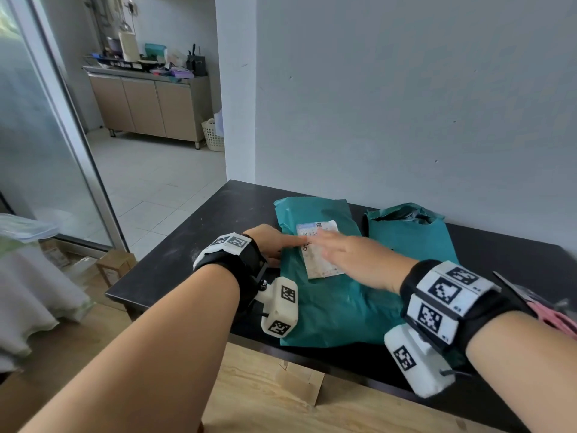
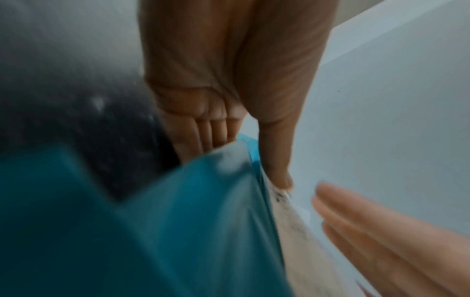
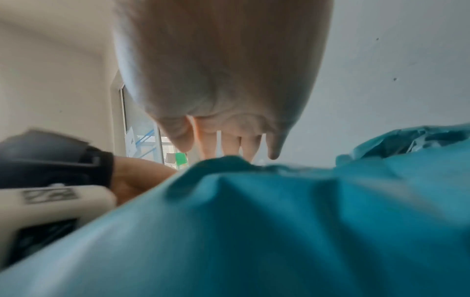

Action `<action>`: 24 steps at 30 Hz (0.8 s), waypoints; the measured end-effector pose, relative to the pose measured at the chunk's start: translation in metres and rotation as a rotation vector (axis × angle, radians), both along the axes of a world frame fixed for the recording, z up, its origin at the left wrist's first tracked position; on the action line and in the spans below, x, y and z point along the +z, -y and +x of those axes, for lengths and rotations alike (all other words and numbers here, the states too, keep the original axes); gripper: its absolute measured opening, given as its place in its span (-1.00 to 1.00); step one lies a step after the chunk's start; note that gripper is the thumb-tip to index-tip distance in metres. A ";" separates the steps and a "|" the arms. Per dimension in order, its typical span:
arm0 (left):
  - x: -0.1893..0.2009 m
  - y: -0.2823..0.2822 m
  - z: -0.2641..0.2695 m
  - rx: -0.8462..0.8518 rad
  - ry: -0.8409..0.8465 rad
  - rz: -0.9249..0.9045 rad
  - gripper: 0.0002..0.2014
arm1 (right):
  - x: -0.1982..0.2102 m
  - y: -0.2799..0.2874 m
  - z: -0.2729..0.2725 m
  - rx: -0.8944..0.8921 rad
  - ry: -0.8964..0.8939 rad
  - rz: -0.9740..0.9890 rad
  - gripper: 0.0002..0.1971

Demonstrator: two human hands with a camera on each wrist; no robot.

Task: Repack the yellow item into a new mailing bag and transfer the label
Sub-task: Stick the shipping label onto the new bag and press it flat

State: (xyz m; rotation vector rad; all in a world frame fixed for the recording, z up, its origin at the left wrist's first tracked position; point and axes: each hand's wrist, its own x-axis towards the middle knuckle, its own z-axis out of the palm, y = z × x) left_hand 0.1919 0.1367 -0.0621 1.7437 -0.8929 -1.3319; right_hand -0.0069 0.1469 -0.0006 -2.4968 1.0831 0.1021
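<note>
A teal mailing bag (image 1: 327, 307) lies flat in the middle of the black table (image 1: 175, 260), with a white printed label (image 1: 318, 264) on its upper half. My left hand (image 1: 274, 242) holds the bag's left edge: its thumb (image 2: 274, 160) presses the label's corner (image 2: 292, 231) and its fingers tuck under the bag (image 2: 178, 221). My right hand (image 1: 340, 248) lies flat and blurred over the label, fingers (image 3: 229, 140) straight, holding nothing. A second teal bag (image 1: 409, 232), torn open at the top, lies behind to the right. No yellow item shows.
A pink-handled tool (image 1: 559, 320) lies at the table's right edge. The grey wall (image 1: 406, 104) stands right behind the table. Cardboard boxes (image 1: 115, 267) and a white cloth (image 1: 31, 292) sit on the floor to the left.
</note>
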 end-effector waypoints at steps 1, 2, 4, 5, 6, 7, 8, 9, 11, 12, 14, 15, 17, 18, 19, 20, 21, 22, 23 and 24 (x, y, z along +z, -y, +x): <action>0.002 -0.004 0.001 -0.079 0.009 0.045 -0.59 | 0.002 0.005 0.001 -0.007 -0.034 -0.032 -0.51; 0.005 -0.008 0.001 -0.163 0.021 0.078 -0.58 | 0.002 0.011 0.003 -0.011 -0.081 -0.061 -0.47; 0.008 -0.013 -0.003 -0.278 0.061 0.113 -0.49 | -0.004 0.019 0.009 -0.010 -0.171 -0.088 -0.40; 0.008 -0.013 -0.005 -0.306 0.081 0.117 -0.39 | -0.010 0.022 0.011 -0.012 -0.203 -0.082 -0.36; 0.007 -0.012 -0.006 -0.318 0.108 0.115 -0.28 | -0.017 0.023 0.013 -0.020 -0.224 -0.071 -0.33; 0.005 -0.011 -0.007 -0.323 0.137 0.114 -0.18 | -0.023 0.023 0.014 -0.033 -0.235 -0.060 -0.31; 0.001 -0.008 -0.007 -0.325 0.147 0.110 -0.11 | -0.029 0.024 0.015 -0.046 -0.233 -0.052 -0.30; -0.002 -0.007 -0.007 -0.341 0.149 0.122 -0.06 | -0.032 0.024 0.015 -0.056 -0.228 -0.049 -0.29; -0.001 -0.012 -0.012 -0.386 0.153 0.128 -0.11 | -0.036 0.024 0.015 -0.079 -0.215 -0.051 -0.29; 0.001 -0.015 -0.015 -0.391 0.188 0.119 -0.20 | -0.037 0.024 0.015 -0.090 -0.205 -0.050 -0.29; 0.003 -0.020 -0.019 -0.386 0.234 0.094 -0.31 | -0.039 0.024 0.016 -0.108 -0.182 -0.040 -0.30; 0.005 -0.023 -0.021 -0.399 0.228 0.099 -0.30 | -0.039 0.024 0.016 -0.116 -0.173 -0.036 -0.31; 0.010 -0.026 -0.024 -0.415 0.242 0.094 -0.40 | -0.041 0.023 0.016 -0.124 -0.155 -0.035 -0.31; 0.010 -0.024 -0.024 -0.405 0.268 0.089 -0.46 | -0.041 0.023 0.015 -0.126 -0.149 -0.034 -0.31; 0.012 -0.025 -0.024 -0.391 0.273 0.090 -0.44 | -0.041 0.024 0.015 -0.129 -0.144 -0.029 -0.31; 0.015 -0.027 -0.025 -0.389 0.272 0.102 -0.37 | -0.041 0.023 0.014 -0.133 -0.140 -0.023 -0.31; 0.014 -0.027 -0.025 -0.395 0.260 0.107 -0.32 | -0.041 0.023 0.014 -0.136 -0.137 -0.019 -0.31; 0.015 -0.028 -0.025 -0.411 0.261 0.111 -0.35 | -0.041 0.022 0.013 -0.139 -0.133 -0.015 -0.32; 0.018 -0.030 -0.024 -0.427 0.266 0.120 -0.43 | -0.041 0.022 0.012 -0.142 -0.125 -0.010 -0.32; 0.018 -0.030 -0.022 -0.427 0.266 0.123 -0.49 | -0.041 0.022 0.012 -0.149 -0.117 -0.002 -0.32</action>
